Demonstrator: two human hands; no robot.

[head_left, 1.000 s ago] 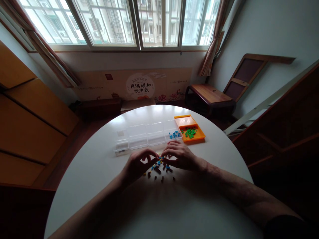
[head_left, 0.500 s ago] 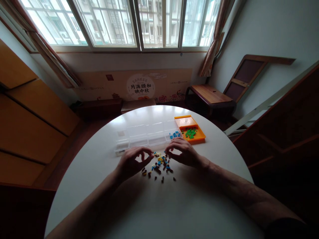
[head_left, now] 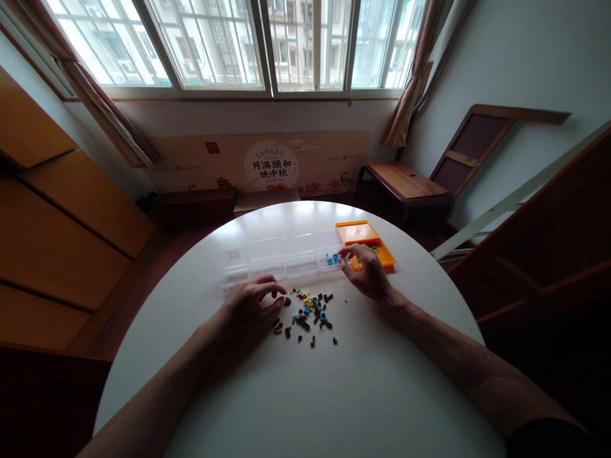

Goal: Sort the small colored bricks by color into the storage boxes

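While left fingers (head_left: 271, 288) curl half-spread, right fingers (head_left: 352, 249) hover narrowly parted beside blue bricks (head_left: 330, 260).

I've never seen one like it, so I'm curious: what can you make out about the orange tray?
The orange tray is shallow, rimmed and looks like plastic. A divider parts its far section, with a pale panel, from the nearer one, which holds small green pieces. It lies flat on the white table, at the right end of the clear divided box. The right hand hides part of the nearer section; whether it touches the tray is unclear.
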